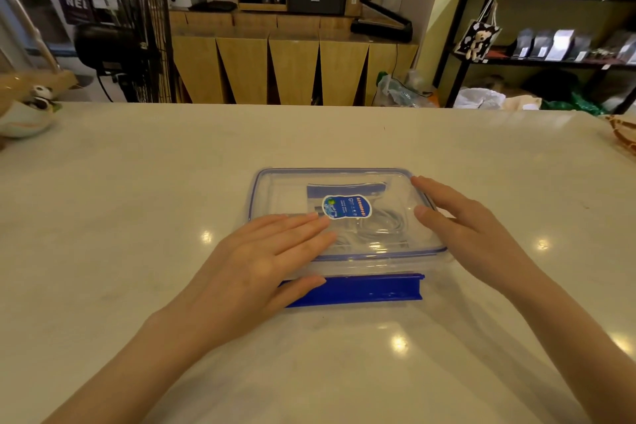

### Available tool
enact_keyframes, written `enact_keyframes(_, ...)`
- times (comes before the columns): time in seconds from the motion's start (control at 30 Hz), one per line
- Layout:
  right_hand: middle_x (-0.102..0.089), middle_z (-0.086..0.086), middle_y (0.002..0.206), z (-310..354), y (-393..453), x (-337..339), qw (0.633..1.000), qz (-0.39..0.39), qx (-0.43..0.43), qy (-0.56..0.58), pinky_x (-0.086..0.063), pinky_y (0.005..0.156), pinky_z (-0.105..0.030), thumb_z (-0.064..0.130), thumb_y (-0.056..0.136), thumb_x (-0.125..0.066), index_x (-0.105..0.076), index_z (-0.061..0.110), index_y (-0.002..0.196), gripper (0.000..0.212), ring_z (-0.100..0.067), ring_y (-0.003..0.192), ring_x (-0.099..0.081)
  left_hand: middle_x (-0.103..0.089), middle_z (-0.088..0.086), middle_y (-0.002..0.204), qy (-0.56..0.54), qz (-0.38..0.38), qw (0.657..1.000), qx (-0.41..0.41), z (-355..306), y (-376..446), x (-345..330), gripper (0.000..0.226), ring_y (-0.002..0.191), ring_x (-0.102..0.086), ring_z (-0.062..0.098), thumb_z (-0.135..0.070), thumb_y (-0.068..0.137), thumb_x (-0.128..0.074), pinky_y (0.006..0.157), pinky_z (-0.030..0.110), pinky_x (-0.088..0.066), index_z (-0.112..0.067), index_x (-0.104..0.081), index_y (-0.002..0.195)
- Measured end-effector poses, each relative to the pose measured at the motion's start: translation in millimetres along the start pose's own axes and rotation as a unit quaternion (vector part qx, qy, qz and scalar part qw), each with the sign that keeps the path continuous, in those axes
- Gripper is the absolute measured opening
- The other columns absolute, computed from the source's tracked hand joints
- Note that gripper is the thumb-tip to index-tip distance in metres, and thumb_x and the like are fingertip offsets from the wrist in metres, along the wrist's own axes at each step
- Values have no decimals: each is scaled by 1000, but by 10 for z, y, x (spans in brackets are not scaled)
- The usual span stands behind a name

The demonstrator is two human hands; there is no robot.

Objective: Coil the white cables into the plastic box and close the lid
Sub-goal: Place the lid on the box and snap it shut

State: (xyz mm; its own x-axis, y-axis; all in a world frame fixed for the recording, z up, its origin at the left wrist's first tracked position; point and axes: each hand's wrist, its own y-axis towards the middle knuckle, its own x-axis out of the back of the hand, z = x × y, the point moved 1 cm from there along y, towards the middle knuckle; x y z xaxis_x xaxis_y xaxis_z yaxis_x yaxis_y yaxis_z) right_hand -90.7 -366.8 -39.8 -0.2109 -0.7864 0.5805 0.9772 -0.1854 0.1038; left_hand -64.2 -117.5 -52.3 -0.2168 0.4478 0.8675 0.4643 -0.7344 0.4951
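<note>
A clear plastic box (285, 182) with blue trim sits in the middle of the white table, its clear lid (392, 189) lying on top. White cables (382, 225) lie coiled inside, visible through the lid under a blue sticker (347, 206). The near blue latch flap (364, 289) sticks out flat toward me, unclipped. My left hand (265, 258) lies flat on the lid's near left corner, thumb on the latch flap. My right hand (464, 220) rests with fingers spread on the lid's right edge.
The white table (137, 217) stretches wide around the box. A panda figure in a bowl (31, 113) stands at the far left edge. A woven basket (623, 134) pokes in at the far right. A fan, wooden counter and shelves stand beyond the table.
</note>
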Motion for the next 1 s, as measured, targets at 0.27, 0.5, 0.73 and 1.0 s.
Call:
enact_keyframes(0.27, -31, 7, 149, 107, -36, -69, 989, -21, 39, -139, -27, 101, -24, 31, 94, -39, -37, 27, 137, 43, -13, 134, -31, -61, 6, 124, 36, -12, 999, -13, -12, -56, -14, 40, 115, -57, 19, -31, 89, -45, 95, 35, -43, -8, -60, 118)
enact_keyframes(0.5, -51, 10, 129, 73, -226, -93, 947, -60, 288, -129, -37, 100, -23, 38, 88, -45, -60, 25, 113, 32, -1, 120, -45, -60, 2, 126, 3, -10, 1000, 12, -17, -51, -10, 43, 117, -55, 14, -38, 87, -50, 99, 31, -41, -11, -59, 120)
enact_keyframes(0.73, -58, -2, 128, -96, -329, -262, 864, -26, 396, -310, -37, 103, -38, 47, 72, -67, -45, 16, 124, 64, -14, 123, -47, -54, 5, 133, 47, 36, 998, -3, -35, -88, -17, 74, 123, -50, 17, -56, 70, -65, 101, 34, -37, -10, -51, 126)
enact_keyframes(1.0, -57, 2, 129, -64, -353, -174, 900, 10, 376, -219, -36, 105, -38, 44, 70, -68, -52, 21, 118, 56, -10, 124, -48, -52, -1, 134, -53, 51, 997, 31, -5, -72, 46, 67, 126, -45, 10, -49, 71, -62, 103, 31, -35, -15, -52, 127)
